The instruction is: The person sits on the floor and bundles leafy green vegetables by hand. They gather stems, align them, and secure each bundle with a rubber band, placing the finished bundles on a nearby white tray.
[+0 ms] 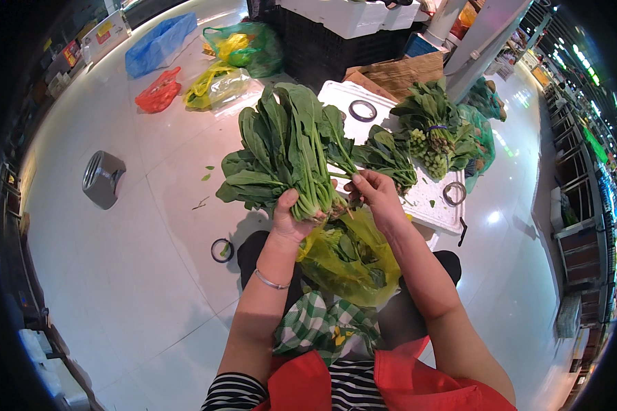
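A large bunch of leafy greens (283,149), probably spinach, is gripped near its roots by my left hand (290,221), leaves pointing away from me. Beside it, my right hand (373,192) pinches the stems of a smaller sprig (339,136) against the bunch's right side. Below both hands a yellow plastic bag (349,262) with more greens inside lies between my knees. On the white foam board (442,210) rest a loose pile of greens (391,159) and a bundle (432,113) tied with a purple band. A roll of tape (363,110) lies at the board's far side.
Another tape roll (454,193) is on the board's right, and one (222,250) is on the floor. A grey stool-like object (104,179) stands left. Blue (159,43), red (159,91) and green (265,49) plastic bags lie ahead, near black crates (308,56). A pillar (486,46) rises behind the board.
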A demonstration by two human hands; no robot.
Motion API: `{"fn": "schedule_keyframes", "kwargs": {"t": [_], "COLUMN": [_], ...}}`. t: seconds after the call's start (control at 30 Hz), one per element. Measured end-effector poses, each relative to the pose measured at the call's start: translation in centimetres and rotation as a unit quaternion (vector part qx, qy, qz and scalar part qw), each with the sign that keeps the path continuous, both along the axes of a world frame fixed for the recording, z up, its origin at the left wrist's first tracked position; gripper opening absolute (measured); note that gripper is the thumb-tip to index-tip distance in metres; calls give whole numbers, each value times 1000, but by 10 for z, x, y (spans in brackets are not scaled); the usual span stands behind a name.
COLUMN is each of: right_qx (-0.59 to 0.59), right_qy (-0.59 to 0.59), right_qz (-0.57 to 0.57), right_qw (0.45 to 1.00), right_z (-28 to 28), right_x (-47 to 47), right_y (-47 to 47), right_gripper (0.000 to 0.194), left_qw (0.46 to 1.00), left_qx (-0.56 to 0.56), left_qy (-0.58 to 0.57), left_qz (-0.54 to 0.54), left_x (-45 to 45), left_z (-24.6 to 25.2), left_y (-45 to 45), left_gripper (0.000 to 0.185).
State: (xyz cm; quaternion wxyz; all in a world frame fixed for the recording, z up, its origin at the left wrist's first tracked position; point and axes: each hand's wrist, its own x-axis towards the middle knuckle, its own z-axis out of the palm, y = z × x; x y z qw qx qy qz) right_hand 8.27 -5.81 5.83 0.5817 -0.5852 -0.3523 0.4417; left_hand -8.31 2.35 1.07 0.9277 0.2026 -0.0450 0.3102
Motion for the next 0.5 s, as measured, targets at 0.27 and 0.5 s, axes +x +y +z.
{"fn": "schedule_keyframes", "kwargs": {"t": [0.27,0.5], "right_qx": [93,151], "right_qy": [-318,-610], "right_qz": [-26,-24], "right_qw": [943,778], "right_z": [2,0], "right_x": [0,4], "right_y": [-15,-23], "right_gripper": [23,21], "left_qw": [1000,998], "left_qx": [13,-9], "left_qy": [2,-44], "left_qz": [10,-42], "left_x": [0,-2], "left_z": [3,1], "left_y": [-1,4], "left_gripper": [81,77]}}
